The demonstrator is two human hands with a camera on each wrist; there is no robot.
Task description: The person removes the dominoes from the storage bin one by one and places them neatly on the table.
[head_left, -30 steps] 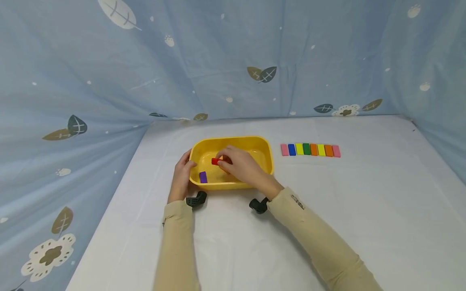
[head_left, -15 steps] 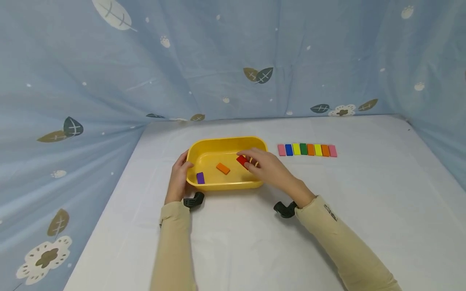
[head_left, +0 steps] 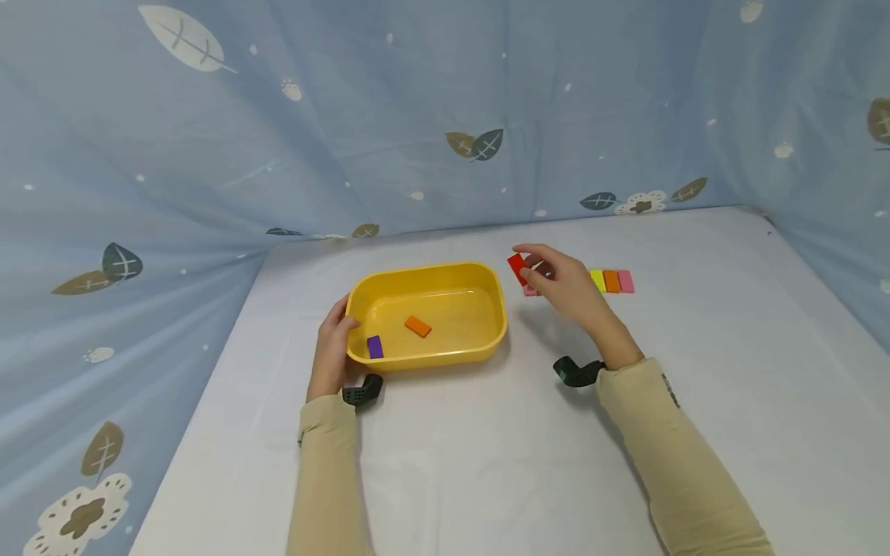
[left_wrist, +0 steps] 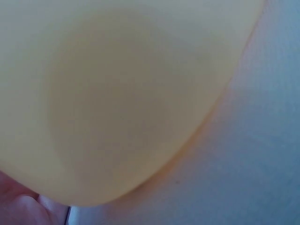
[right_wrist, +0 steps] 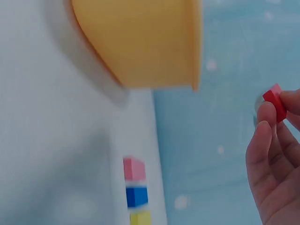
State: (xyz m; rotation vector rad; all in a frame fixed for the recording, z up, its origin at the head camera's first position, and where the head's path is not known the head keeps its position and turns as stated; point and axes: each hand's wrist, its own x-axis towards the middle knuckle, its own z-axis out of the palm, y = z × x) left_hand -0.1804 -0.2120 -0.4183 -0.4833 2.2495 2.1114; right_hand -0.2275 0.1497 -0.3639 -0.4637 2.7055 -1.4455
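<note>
My right hand (head_left: 562, 283) pinches a red block (head_left: 518, 268) between thumb and fingers, above the table and just right of the yellow tub (head_left: 496, 316). In the right wrist view the red block (right_wrist: 276, 103) shows at the fingertips, held higher than the row on the table. My left hand (head_left: 331, 349) grips the tub's left end, thumb over the rim. Inside the tub lie an orange block (head_left: 418, 326) near the middle and a purple block (head_left: 375, 347) at the lower left corner. The tub's blurred wall (left_wrist: 117, 117) fills most of the left wrist view.
A row of coloured blocks lies behind my right hand, partly hidden by it; a yellow one (head_left: 597, 280), an orange one (head_left: 612, 281) and a pink one (head_left: 626, 281) show. A patterned blue curtain (head_left: 389, 116) stands behind the white-covered table (head_left: 487, 455).
My right hand has lifted the red block out of the tub and carried it right, over the left end of the row. The left hand keeps its grip on the tub.
</note>
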